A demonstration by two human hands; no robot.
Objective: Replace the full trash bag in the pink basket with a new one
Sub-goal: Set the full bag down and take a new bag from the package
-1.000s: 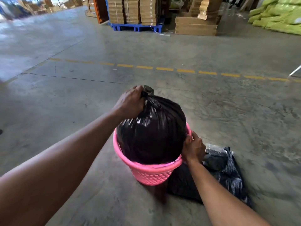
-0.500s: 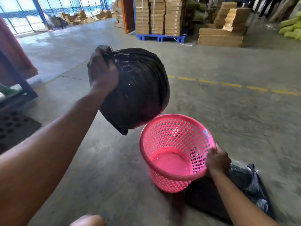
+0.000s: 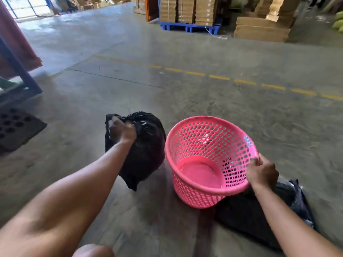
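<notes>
The pink basket (image 3: 207,197) stands on the concrete floor, tilted toward me, with nothing inside it. My right hand (image 3: 261,171) grips its right rim. The full black trash bag (image 3: 148,151) is low at the basket's left, down at the floor, and my left hand (image 3: 121,130) is closed on its gathered top. A flat pile of black plastic bags (image 3: 259,217) lies on the floor behind and right of the basket, partly hidden by my right arm.
A dark perforated mat (image 3: 16,127) and a blue rack leg (image 3: 20,71) are at the left. Stacked cardboard boxes on a blue pallet (image 3: 187,27) stand far ahead. A dashed yellow line (image 3: 245,81) crosses the floor. My knee (image 3: 92,251) shows at the bottom.
My left hand has lifted the full bag out of the basket, swung it left, and lowered it to the floor beside the basket. My right hand stays on the rim.
</notes>
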